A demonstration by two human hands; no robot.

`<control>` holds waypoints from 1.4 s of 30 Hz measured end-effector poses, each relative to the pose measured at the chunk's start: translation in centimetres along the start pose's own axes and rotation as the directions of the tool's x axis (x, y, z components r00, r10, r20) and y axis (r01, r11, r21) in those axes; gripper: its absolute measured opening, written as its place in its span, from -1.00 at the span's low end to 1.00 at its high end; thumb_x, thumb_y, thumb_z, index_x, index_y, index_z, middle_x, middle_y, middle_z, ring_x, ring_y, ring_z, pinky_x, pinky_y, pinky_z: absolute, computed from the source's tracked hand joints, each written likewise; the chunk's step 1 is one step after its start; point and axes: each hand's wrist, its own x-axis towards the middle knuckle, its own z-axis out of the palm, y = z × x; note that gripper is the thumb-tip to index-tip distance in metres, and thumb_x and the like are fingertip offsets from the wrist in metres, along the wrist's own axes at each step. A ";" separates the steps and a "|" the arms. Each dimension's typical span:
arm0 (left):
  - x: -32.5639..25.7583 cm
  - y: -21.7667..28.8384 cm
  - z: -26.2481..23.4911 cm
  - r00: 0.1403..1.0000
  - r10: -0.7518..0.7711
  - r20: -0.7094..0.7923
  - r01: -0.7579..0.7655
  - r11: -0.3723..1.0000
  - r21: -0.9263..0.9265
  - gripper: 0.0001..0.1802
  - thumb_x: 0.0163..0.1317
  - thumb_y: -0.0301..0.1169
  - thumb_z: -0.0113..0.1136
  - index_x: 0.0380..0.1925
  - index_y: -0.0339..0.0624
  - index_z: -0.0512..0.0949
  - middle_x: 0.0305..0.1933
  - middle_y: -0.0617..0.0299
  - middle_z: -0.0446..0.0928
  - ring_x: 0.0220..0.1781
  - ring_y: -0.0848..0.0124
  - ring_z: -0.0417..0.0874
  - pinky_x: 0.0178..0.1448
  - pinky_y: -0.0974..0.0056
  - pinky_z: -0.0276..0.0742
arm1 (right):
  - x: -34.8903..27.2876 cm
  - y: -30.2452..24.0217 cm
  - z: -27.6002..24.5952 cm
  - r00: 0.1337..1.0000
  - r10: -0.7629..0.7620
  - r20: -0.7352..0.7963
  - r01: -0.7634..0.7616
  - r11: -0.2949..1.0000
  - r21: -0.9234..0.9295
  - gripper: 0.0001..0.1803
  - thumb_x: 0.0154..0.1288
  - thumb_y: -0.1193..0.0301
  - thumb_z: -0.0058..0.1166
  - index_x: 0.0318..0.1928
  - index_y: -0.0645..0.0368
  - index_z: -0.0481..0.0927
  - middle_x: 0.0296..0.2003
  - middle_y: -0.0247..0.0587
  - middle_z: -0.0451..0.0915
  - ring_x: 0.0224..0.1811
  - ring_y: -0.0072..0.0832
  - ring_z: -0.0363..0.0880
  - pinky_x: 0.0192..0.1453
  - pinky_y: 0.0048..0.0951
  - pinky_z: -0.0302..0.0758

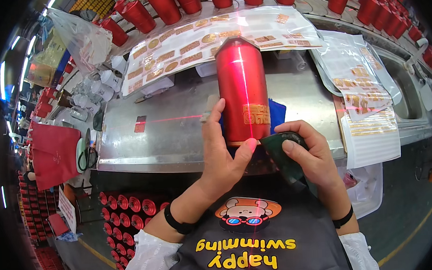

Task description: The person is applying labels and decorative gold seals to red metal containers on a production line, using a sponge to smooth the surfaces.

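A shiny red cylindrical canister (243,91) with a dark rim at its far end lies over the metal worktop, pointing away from me. A gold decal (257,114) sits on its near right side. My left hand (220,152) steadies it, fingers along the left side and thumb at the near end; a pale cover wraps one fingertip. In my right hand (312,154) a dark green flat scraper (282,155) is pinched between thumb and fingers, its corner close to the canister's near end. A blue cloth (277,115) shows partly behind the canister.
Sheets of gold decals (191,47) lie along the back, with more decal sheets (364,84) at right beside a sink (403,86). Red canisters (163,7) line the far side. A red bag (54,155) and scissors (86,158) are at left. Red laser lines cross the worktop (152,139).
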 end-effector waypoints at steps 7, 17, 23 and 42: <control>-0.6 0.5 -0.6 0.957 0.266 -0.112 -0.253 0.961 0.115 -0.42 0.19 -0.43 0.25 0.20 -0.31 0.29 0.14 -0.10 0.39 0.17 0.01 0.41 0.43 -0.15 0.13 | -0.1 0.4 -0.4 1.000 0.010 -0.013 -0.010 1.000 0.006 -0.70 0.41 0.45 0.05 0.09 0.28 0.49 -0.21 -0.31 0.62 -0.21 -0.67 0.57 -0.12 -0.59 0.53; -0.2 -0.3 -2.4 0.605 0.744 0.283 -0.767 0.450 0.456 -0.73 -0.05 -0.48 0.29 -0.26 -0.06 0.61 -0.12 0.22 0.64 -0.05 0.25 0.47 0.18 -0.03 0.42 | -0.3 0.4 -0.7 1.000 -0.010 -0.028 0.010 1.000 -0.013 -0.69 0.40 0.48 0.05 0.10 0.29 0.48 -0.17 -0.33 0.60 -0.16 -0.69 0.55 -0.04 -0.61 0.50; 1.7 0.6 -1.0 0.552 0.763 0.336 -0.814 0.405 0.416 -0.73 -0.10 -0.41 0.29 -0.30 0.01 0.61 -0.29 0.34 0.53 -0.02 0.30 0.49 0.21 0.11 0.49 | -0.4 0.3 -0.6 0.996 -0.038 -0.075 0.034 0.998 -0.055 -0.70 0.39 0.49 0.05 0.10 0.27 0.49 -0.17 -0.34 0.60 -0.15 -0.70 0.53 -0.04 -0.62 0.48; -0.6 1.3 -2.5 0.892 0.444 0.087 -0.419 0.735 0.533 -0.35 -0.09 -0.53 0.33 0.13 -0.16 0.49 0.17 -0.05 0.49 0.11 -0.02 0.46 0.29 -0.07 0.31 | 1.3 -2.7 2.8 0.696 -0.590 0.409 0.569 0.106 -0.816 -0.80 -0.03 0.47 0.24 -0.31 0.03 0.61 -0.34 -0.37 0.45 -0.27 -0.38 0.43 -0.14 -0.32 0.30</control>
